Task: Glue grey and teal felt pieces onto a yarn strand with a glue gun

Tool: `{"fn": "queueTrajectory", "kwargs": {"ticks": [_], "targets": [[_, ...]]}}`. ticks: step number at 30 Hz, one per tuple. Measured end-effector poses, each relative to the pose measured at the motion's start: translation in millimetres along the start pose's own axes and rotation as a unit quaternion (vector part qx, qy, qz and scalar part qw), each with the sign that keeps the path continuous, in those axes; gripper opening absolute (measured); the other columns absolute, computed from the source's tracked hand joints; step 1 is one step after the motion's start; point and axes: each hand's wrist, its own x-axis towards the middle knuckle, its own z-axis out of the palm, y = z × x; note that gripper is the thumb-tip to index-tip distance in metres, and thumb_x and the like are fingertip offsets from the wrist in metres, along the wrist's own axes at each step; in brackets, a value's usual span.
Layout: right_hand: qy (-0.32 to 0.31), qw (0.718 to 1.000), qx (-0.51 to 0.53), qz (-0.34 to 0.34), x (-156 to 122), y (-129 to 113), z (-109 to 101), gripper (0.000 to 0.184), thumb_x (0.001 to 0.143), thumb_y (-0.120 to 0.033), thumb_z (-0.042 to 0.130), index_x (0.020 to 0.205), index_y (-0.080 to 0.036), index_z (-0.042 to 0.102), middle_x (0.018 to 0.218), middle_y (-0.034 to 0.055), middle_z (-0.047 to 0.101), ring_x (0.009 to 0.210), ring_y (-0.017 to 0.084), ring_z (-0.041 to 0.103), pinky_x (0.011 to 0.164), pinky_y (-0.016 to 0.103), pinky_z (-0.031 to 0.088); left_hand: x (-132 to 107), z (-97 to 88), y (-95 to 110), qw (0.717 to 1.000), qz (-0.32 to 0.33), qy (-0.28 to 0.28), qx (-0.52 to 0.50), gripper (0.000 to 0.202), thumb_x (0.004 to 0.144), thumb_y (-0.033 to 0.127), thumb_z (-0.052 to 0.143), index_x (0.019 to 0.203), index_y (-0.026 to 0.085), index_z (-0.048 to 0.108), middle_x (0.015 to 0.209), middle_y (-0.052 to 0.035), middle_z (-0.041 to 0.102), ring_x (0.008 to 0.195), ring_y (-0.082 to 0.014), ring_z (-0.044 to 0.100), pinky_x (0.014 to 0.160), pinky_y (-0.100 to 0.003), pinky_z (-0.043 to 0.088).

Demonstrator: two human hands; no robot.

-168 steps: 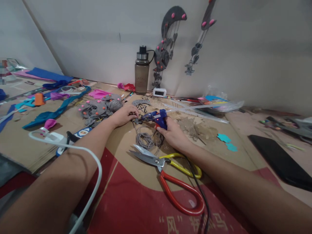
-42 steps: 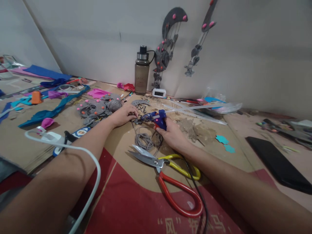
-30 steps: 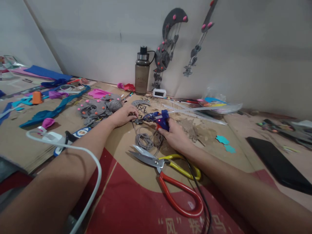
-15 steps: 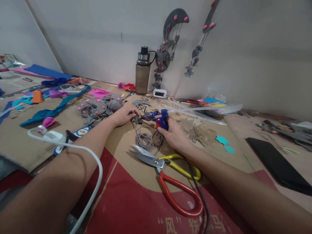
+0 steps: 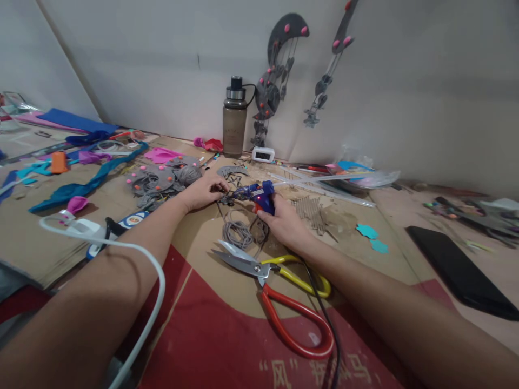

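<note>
My right hand is wrapped round the handle of a blue glue gun with a lit red light and a clear glue stick out of its back. Its nozzle points left at a small dark grey piece. My left hand has its fingers pinched at that piece, whose details are too small to make out. Grey cord lies coiled just below. Closer to me, scissors with one red and one yellow handle lie with their blades slightly apart.
Grey felt shapes with pink and orange dots lie left of my left hand. A bottle and small clock stand by the wall. Glue sticks and a black phone lie right. A white cable crosses my left forearm.
The whole view has shifted slightly left. Both hands and the glue gun keep nearly the same places over the work, the nozzle still close to the small grey piece.
</note>
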Motion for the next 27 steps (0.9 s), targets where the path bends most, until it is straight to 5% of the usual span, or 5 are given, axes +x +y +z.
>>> {"fn": "queueTrajectory", "kwargs": {"ticks": [19,27], "targets": [[-0.008,1.000,-0.016,0.001,-0.7,0.5,-0.2,0.027,0.079,-0.024,0.053,0.105,-0.019,0.054,0.100,0.0077,0.064,0.094,0.025,0.058,0.088,0.044,0.040,-3.2,-4.7,1.2,1.000,0.002,-0.027,0.001,0.027,0.066,0.032,0.064,0.088,0.017,0.058,0.099,-0.0061,0.064,0.093,-0.0199,0.059,0.086,-0.034,0.047],[0.005,1.000,-0.015,-0.008,-1.6,4.9,-0.5,0.025,0.079,-0.025,0.053,0.103,-0.020,0.055,0.098,0.0070,0.064,0.092,0.025,0.057,0.088,0.044,0.040,-3.1,-6.5,1.4,0.999,0.025,-0.033,0.010,0.020,0.069,0.031,0.064,0.084,0.018,0.062,0.103,-0.0062,0.064,0.104,-0.0206,0.056,0.096,-0.036,0.041]]}}
